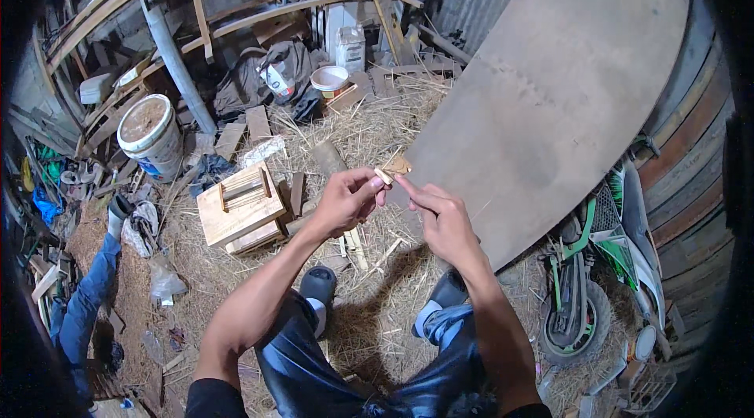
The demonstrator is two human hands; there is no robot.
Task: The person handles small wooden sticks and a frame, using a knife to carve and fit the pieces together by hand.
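My left hand (351,200) is closed, thumb and fingers pinching a small pale piece of wood (383,176). Close by on the right, my right hand (440,218) has its index finger reaching to the piece, the other fingers curled in. Whether those curled fingers hold anything is hidden. Just beyond the fingertips shows a light brown, flat scrap (399,164); I cannot tell whether it is held or lies behind. Left of my hands, a wooden box (239,210) with a slatted opening sits on the straw.
A large brown board (565,96) leans at the right. Below it stands a green and white motorbike (593,261). A white bucket (149,135) and a smaller tub (330,79) stand farther back. At the left is another person's jeans-clad leg (90,300). Straw (369,261) and wood scraps cover the floor.
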